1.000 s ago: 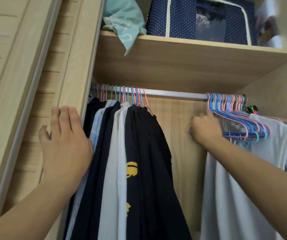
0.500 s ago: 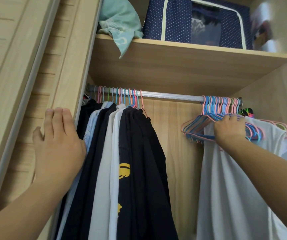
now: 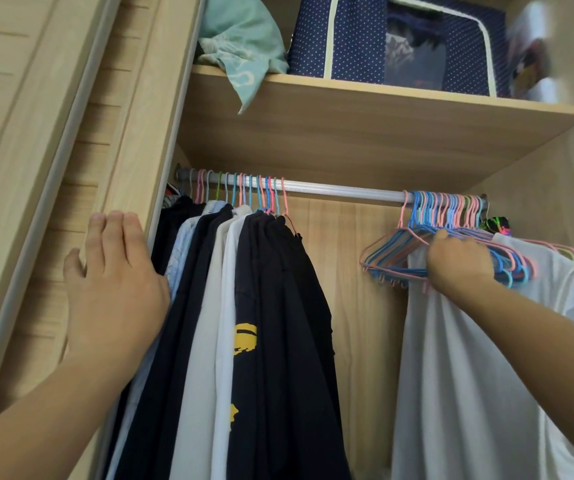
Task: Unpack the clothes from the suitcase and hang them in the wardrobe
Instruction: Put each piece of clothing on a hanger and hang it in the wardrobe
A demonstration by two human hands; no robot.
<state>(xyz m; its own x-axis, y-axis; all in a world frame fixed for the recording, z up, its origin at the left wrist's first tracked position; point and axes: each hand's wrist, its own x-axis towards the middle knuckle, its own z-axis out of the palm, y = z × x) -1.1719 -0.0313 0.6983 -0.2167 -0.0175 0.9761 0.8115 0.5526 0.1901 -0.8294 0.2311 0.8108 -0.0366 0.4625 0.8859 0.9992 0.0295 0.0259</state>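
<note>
So the person is standing right at the open wardrobe (image 3: 365,140), looking up at the silver rail (image 3: 341,190) under the wooden shelf (image 3: 399,98). The left hand (image 3: 116,285) is flat against the edge of the sliding door (image 3: 81,140), fingers straight and together, thumb out to the side, not gripping anything, just pressing on the wood. Right beside that hand there's a bunch of hanging clothes (image 3: 244,323) packed at the left end of the rail, mostly dark navy or black with a couple of white and pale blue ones squeezed in, and one dark top has a yellow print on it. The right hand (image 3: 458,261) is over at the other end of the rail, fingers curled round a thick bundle of empty hangers (image 3: 396,258), thin pink and blue ones, all with hooks on the rail and their arms fanned out to the left. A white shirt (image 3: 469,375) hangs just below and behind that hand, touching the wrist. The middle stretch of the rail between the two groups is bare. Up on the shelf sits a crumpled mint green cloth (image 3: 244,46) with a corner drooping over the front edge, next to a navy dotted storage bag (image 3: 358,36) with a clear window, and something blurry at the far right that can't be made out
</note>
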